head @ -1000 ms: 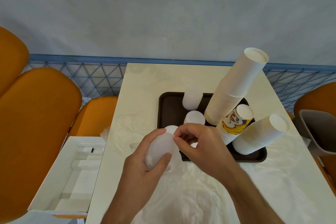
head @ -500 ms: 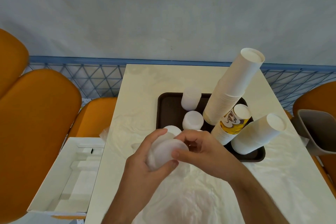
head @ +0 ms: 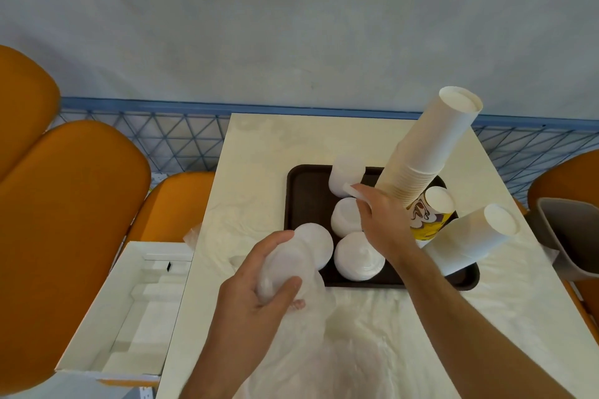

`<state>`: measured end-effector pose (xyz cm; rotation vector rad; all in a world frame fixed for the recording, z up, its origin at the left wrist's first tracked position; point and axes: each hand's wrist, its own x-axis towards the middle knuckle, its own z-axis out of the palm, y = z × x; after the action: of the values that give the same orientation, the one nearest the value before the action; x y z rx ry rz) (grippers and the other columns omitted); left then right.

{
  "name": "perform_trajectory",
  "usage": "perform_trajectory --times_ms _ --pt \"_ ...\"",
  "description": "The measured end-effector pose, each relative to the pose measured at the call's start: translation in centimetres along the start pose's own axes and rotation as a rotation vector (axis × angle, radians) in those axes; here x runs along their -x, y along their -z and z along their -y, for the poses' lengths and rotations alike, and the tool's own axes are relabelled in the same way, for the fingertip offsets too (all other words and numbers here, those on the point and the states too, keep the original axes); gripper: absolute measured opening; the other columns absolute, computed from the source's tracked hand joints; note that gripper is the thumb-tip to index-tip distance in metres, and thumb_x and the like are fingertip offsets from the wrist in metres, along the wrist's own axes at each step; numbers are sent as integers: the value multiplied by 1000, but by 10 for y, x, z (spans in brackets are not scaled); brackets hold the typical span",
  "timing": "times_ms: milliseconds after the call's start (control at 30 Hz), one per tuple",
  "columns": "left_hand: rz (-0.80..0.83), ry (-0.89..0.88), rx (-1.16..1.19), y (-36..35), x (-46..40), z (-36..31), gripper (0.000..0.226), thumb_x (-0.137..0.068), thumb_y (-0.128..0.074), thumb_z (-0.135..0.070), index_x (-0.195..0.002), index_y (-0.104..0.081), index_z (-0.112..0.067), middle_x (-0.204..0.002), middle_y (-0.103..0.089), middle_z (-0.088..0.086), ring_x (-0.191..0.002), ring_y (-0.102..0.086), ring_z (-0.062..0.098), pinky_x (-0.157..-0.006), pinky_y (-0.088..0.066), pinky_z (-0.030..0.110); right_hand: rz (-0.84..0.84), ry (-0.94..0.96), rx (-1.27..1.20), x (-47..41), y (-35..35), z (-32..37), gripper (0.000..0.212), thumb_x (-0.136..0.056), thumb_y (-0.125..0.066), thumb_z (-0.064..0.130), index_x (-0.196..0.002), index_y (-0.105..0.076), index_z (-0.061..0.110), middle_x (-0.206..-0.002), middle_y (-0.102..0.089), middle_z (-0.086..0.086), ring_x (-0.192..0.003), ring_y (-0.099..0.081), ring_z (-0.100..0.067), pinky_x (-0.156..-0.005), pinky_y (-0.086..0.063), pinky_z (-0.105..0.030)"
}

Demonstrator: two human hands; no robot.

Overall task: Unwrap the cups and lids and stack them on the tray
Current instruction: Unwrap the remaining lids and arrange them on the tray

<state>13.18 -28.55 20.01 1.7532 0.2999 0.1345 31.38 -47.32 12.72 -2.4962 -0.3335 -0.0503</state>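
Note:
My left hand (head: 259, 295) grips a stack of white lids (head: 311, 246) still partly inside its clear plastic wrap, just in front of the dark brown tray (head: 293, 204). My right hand (head: 381, 223) reaches over the tray and pinches a single white lid (head: 351, 188) against the far lid stack (head: 343, 172). Two more lid stacks, a middle one (head: 345, 217) and a near one (head: 358, 257), stand on the tray. On its right side lean a tall white cup stack (head: 431, 146), a printed cup stack (head: 431, 214) and a shorter white cup stack (head: 470, 243).
Crumpled clear plastic wrap (head: 324, 353) covers the near table. An open white box (head: 129, 301) sits low at the left beside orange chairs (head: 71, 204). A grey bin (head: 570, 236) stands at the right table edge. A blue mesh fence (head: 162, 139) runs behind.
My right hand has left the wrapped stack and moved forward over the tray with one lid. My left hand still holds the wrapped lids in about the same place.

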Motion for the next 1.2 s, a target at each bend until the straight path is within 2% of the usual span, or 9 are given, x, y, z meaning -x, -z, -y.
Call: perform_trajectory --times_ms 67,167,300,400,700,933,1000,1100,1200 --pt "-11 7 -18 2 1 1 51 -84 -74 -16 -115 -56 -53 -114 -56 -40 -108 -50 -18 -67 -48 3 53 33 59 -7 -14 -10 37 -103 -48 4 -137 -61 12 -130 -67 -8 -114 -65 -24 -87 -53 -27" --pt "-25 24 -20 7 1 3 51 -84 -74 -15 -114 -56 -53 -115 -56 -37 -107 -49 -20 -65 -47 3 142 41 205 -8 -27 -17 37 -101 -50 2 -136 -60 9 -135 -64 -12 -116 -63 -27 -88 -56 -33" --pt "-34 39 -17 11 1 4 49 -84 -73 -19 -116 -56 -53 -117 -55 -40 -108 -50 -18 -68 -52 9 220 -65 262 -5 -32 -19 44 -99 -57 18 -143 -54 16 -151 -49 -4 -132 -51 -25 -98 -52 -36" --pt "-39 45 -27 11 1 3 48 -85 -73 -19 -118 -56 -49 -120 -54 -33 -106 -48 -22 -66 -47 2 282 -104 307 -5 -32 -18 50 -96 -66 28 -143 -52 19 -152 -44 -2 -130 -51 -24 -97 -51 -34" --pt "-43 44 -52 11 2 -1 50 -85 -73 -18 -117 -53 -50 -124 -53 -28 -104 -46 -24 -64 -42 -3 274 -119 310 -21 -28 -13 51 -95 -67 29 -143 -51 18 -150 -47 -3 -123 -55 -22 -92 -54 -31" --pt "-50 46 -52 13 2 -1 50 -85 -73 -16 -116 -53 -50 -124 -53 -27 -103 -46 -25 -63 -41 -4 279 -113 298 -25 -29 -17 54 -90 -74 17 -140 -53 18 -152 -46 -3 -124 -56 -24 -93 -55 -33" --pt "-50 48 -52 12 2 -1 50 -84 -73 -16 -115 -53 -50 -123 -52 -27 -103 -46 -26 -62 -41 -4 275 -112 299 -25 -29 -17 49 -90 -74 15 -135 -56 16 -148 -48 -3 -121 -57 -23 -92 -54 -31" --pt "-51 49 -58 12 1 -2 50 -85 -73 -16 -114 -52 -51 -122 -52 -28 -102 -45 -27 -62 -41 -4 272 -103 327 -26 -29 -17 31 -90 -75 20 -117 -61 14 -132 -58 -4 -102 -57 -17 -85 -54 -26" --pt "-53 55 -49 13 2 -2 50 -85 -73 -14 -114 -53 -50 -123 -52 -27 -100 -45 -27 -62 -41 -4 266 -92 331 -27 -28 -17 24 -89 -76 22 -106 -61 14 -119 -62 -3 -91 -55 -15 -76 -51 -23"
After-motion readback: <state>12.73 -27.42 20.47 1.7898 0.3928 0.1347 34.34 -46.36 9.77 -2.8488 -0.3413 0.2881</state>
